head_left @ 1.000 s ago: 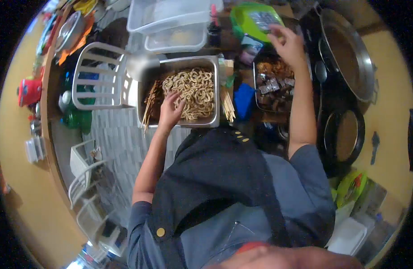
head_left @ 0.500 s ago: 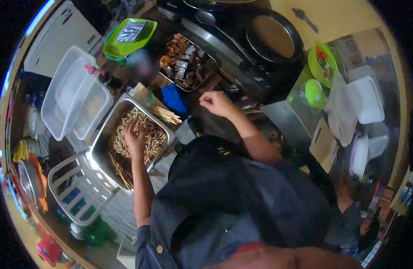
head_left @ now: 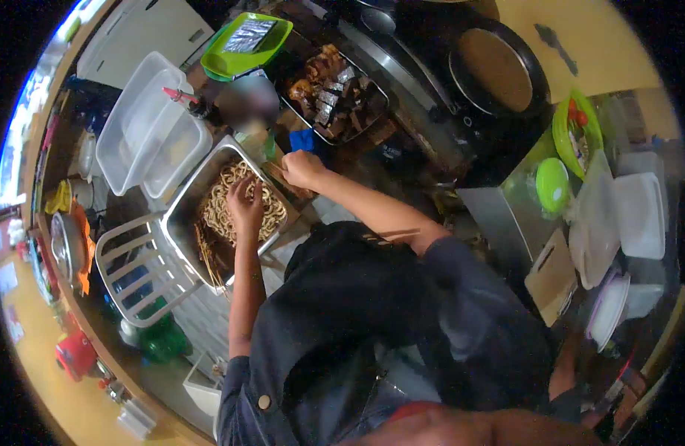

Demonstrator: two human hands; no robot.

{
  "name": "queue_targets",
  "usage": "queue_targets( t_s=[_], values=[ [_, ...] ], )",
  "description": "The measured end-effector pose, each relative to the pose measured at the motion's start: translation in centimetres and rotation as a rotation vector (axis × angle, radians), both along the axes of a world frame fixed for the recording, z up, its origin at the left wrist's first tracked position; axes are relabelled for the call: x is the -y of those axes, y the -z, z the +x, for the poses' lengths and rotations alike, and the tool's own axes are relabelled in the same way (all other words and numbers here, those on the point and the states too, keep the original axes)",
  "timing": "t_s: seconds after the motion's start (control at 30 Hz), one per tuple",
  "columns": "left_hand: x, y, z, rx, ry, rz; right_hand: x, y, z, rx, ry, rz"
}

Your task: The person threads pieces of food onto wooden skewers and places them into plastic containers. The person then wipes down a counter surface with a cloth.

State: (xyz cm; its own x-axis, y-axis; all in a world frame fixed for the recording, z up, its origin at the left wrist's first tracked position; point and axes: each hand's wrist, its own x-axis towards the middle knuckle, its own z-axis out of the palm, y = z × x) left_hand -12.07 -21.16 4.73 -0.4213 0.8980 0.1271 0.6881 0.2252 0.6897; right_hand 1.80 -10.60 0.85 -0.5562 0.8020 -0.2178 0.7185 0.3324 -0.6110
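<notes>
Dipping into coils, reaching by sticks.
In the rectangular steel tray (head_left: 180,219), a few brown wooden skewers (head_left: 207,249) look filled; many pale coiled pieces (head_left: 220,212) remain loose, the left hand (head_left: 246,208) among them, fingers spread. The right hand (head_left: 304,169) has moved beside thin bare sticks (head_left: 275,172), its grip unclear.

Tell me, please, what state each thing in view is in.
Left hand: fingers at the coiled pieces.
Right hand: fingers curled, grip unclear.
Coiled pieces: heaped.
Metal tray: uncovered, holding the coiled pieces.
Food tray: uncovered, in use.
Clear tub: uncovered.
Frying pan: uncovered.
Green plate: bearing a silvery packet.
</notes>
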Motion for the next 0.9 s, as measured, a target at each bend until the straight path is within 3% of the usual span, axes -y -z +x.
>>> queue_targets(
  t_s=[0.07, 0.2, 0.27, 0.43, 0.47, 0.5, 0.53, 0.67, 0.9],
  values=[
    [0.1, -1.4, 0.6, 0.098, -0.032, -0.003, -0.5, 0.4, 0.0, -0.063, -0.013, -0.021],
    [0.3, -0.2, 0.1, 0.005, -0.014, 0.102, -1.1, 0.3, 1.0, -0.106, -0.074, -0.057],
    [-0.4, -0.5, 0.6, 0.023, -0.067, 0.037, -1.3, 0.0, 2.2, -0.094, -0.098, -0.050],
    [-4.3, -1.5, 3.5, 0.131, 0.061, 0.077, -0.5, -4.5, 13.5, -0.065, -0.272, -0.108],
    [-5.6, -3.5, 5.0, 0.078, 0.123, -0.035, -0.2, -5.3, 16.4, -0.078, -0.227, -0.126],
    [-7.3, -2.2, 5.8, -0.089, 0.214, 0.107, 0.3, -5.9, 19.3, -0.073, -0.129, -0.170],
    [-8.9, -1.4, 7.0, 0.100, 0.228, 0.050, 0.7, -6.4, 22.0, -0.055, -0.071, -0.154],
    [-13.6, 3.1, 10.7, -0.113, 0.426, 0.015, 3.0, -5.7, 31.1, -0.080, 0.192, -0.104],
    [-15.3, 5.0, 14.0, -0.514, 0.561, -0.070, 5.0, -4.8, 33.8, -0.244, 0.385, -0.282]
  ],
)
